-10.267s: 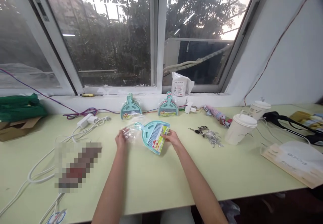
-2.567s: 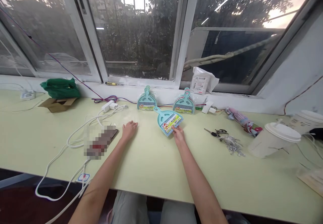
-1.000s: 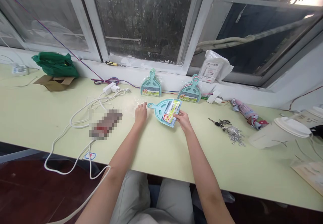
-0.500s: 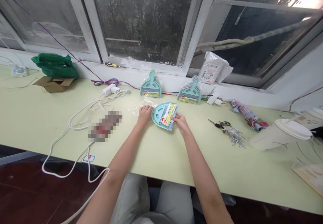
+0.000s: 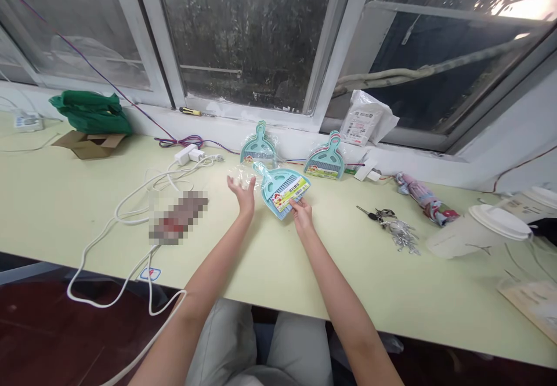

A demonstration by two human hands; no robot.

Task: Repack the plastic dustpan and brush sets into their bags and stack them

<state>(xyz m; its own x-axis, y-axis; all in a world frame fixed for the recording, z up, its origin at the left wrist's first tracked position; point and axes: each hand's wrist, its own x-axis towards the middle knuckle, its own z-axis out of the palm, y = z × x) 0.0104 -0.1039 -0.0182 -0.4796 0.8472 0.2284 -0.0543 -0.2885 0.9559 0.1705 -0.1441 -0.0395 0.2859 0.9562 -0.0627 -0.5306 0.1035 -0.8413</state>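
Observation:
A light-blue dustpan (image 5: 270, 184) with a small brush and a bright printed label (image 5: 290, 193) is tilted over the table, its handle pointing up and left. My right hand (image 5: 301, 214) grips it at the lower right edge, thumb on the label. My left hand (image 5: 243, 195) is apart from the dustpan, just left of it, with fingers spread. Clear plastic film (image 5: 241, 175) shows behind the left fingers; whether they touch it I cannot tell. Behind, one set of dustpans (image 5: 260, 145) in clear wrap and another stack of dustpans (image 5: 326, 157) lean against the wall.
White cables (image 5: 126, 200) and a blurred-out object (image 5: 178, 217) are on the left. A cardboard box (image 5: 89, 145) with green cloth stands farther back. To the right are keys (image 5: 391, 226), a folded umbrella-like bundle (image 5: 424, 200) and a paper cup (image 5: 474, 232).
My left hand has let go of the dustpan's handle and opened, moving slightly left. The dustpan has turned, its handle now pointing more upward, still in my right hand.

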